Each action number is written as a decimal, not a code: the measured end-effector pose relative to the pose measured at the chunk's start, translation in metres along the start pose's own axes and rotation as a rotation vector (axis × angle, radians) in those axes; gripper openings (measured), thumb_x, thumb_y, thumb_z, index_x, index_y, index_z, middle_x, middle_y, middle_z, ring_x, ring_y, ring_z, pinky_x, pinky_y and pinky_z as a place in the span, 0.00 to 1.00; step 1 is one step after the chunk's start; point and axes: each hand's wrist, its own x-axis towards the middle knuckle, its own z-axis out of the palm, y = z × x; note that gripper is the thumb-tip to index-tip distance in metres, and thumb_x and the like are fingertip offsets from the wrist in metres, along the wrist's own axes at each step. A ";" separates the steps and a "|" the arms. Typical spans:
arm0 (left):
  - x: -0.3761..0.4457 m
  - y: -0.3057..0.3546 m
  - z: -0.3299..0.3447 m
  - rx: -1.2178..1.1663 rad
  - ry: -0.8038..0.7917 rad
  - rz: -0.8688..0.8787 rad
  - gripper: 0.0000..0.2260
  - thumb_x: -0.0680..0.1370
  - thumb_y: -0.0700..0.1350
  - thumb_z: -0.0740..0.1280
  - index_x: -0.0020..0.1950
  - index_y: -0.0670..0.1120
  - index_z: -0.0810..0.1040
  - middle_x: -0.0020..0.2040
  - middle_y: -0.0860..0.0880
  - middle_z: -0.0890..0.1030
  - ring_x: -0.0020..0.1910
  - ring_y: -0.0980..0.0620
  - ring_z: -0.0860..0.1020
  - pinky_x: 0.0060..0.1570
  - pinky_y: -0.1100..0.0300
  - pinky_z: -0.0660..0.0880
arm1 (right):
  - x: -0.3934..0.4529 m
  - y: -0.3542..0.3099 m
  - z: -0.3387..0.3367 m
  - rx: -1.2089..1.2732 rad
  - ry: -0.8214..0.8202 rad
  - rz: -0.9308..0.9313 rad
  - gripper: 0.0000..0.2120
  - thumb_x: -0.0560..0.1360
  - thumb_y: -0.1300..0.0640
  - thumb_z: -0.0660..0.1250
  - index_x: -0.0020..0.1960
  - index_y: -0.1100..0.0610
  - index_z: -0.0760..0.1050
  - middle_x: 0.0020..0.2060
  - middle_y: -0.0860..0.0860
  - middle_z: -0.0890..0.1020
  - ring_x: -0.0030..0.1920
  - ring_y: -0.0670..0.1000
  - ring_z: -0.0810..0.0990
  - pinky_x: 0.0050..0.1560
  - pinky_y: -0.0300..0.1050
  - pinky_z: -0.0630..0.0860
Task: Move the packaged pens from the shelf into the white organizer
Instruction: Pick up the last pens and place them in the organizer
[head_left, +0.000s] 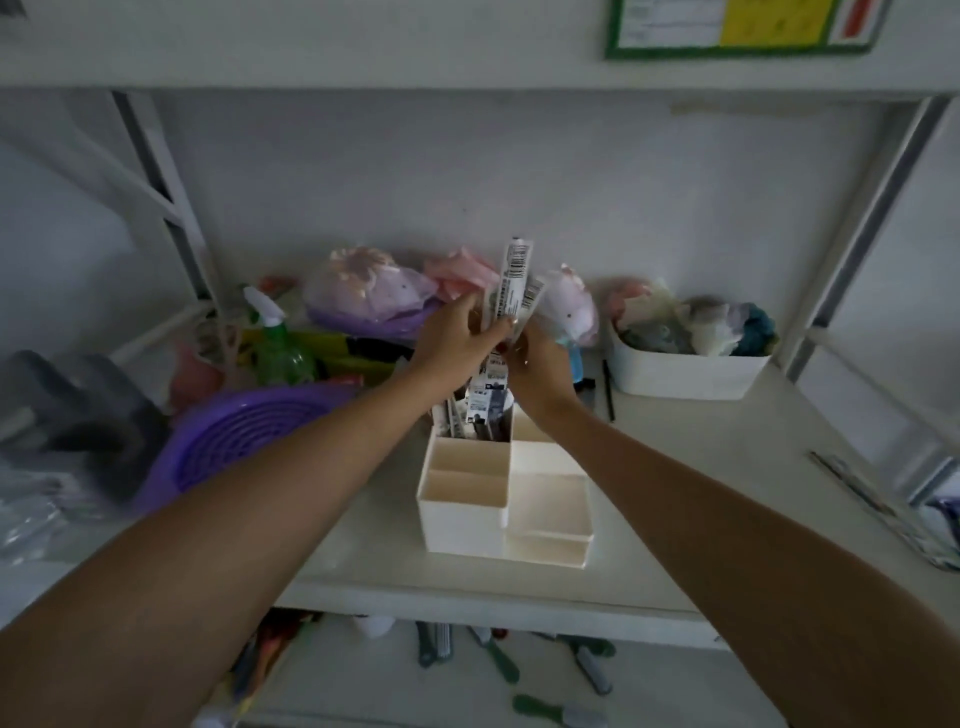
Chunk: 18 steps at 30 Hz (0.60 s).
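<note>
Both hands meet above the back of the white organizer (462, 512). The left hand (457, 338) wraps its fingers around a bunch of packaged pens (511, 283), whose tops fan out above the knuckles. The right hand (537, 364) is closed on the bunch's lower part, just beneath the left. More packaged pens (485, 397) stand in the organizer's tall rear compartment, directly below the hands. Barcodes show on the held sleeves; their print is too blurred to read.
</note>
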 end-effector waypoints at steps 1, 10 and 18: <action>-0.001 -0.007 -0.001 -0.006 -0.014 0.000 0.15 0.78 0.50 0.64 0.58 0.41 0.76 0.52 0.42 0.83 0.43 0.49 0.81 0.43 0.57 0.81 | -0.001 0.001 0.005 -0.053 -0.024 0.001 0.08 0.77 0.65 0.59 0.55 0.62 0.72 0.45 0.59 0.82 0.41 0.55 0.80 0.36 0.43 0.75; -0.012 -0.032 0.013 0.250 -0.049 0.285 0.32 0.74 0.43 0.69 0.75 0.43 0.59 0.63 0.41 0.76 0.58 0.43 0.76 0.59 0.51 0.73 | -0.030 0.034 0.022 -0.573 -0.201 0.132 0.10 0.74 0.56 0.65 0.52 0.61 0.77 0.53 0.57 0.80 0.58 0.58 0.71 0.58 0.50 0.66; -0.022 -0.055 0.041 0.705 -0.167 0.381 0.24 0.79 0.50 0.52 0.74 0.42 0.63 0.75 0.44 0.66 0.74 0.47 0.64 0.72 0.50 0.60 | -0.047 0.035 0.028 -0.408 -0.135 0.081 0.18 0.73 0.56 0.60 0.62 0.59 0.68 0.57 0.58 0.75 0.58 0.59 0.71 0.59 0.53 0.68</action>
